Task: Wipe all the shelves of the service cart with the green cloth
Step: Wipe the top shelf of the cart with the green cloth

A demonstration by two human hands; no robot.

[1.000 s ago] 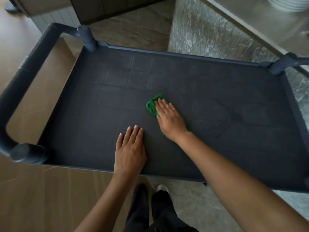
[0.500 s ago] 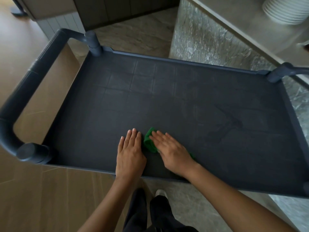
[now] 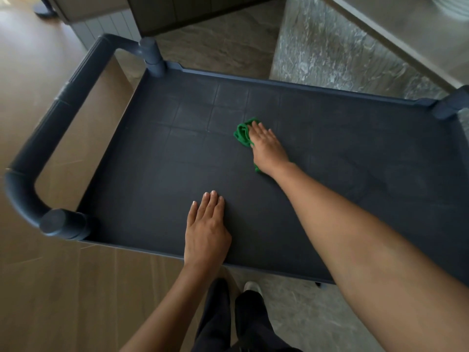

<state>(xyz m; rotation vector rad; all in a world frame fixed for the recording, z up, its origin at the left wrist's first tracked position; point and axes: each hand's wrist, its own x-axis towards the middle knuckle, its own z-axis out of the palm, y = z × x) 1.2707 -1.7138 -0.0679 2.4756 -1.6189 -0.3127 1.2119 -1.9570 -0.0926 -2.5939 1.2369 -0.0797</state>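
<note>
On the service cart's dark top shelf (image 3: 157, 168), right grip (image 3: 267, 148) presses straight-fingered on the green cloth (image 3: 242, 134); left grip (image 3: 206, 232) lies flat; stone-faced table (image 3: 330, 52) stands beyond.

1. Your left hand (image 3: 206, 232) and right hand (image 3: 266, 146) are bare.
2. Your forearms (image 3: 355, 224) are uncovered to the edge of view.
3. Your fingernails (image 3: 214, 192) are short and plain.
4. You wear dark, near-black trousers (image 3: 215, 321).
5. A pale shoe tip (image 3: 252, 287) shows at the right trouser hem.
</note>
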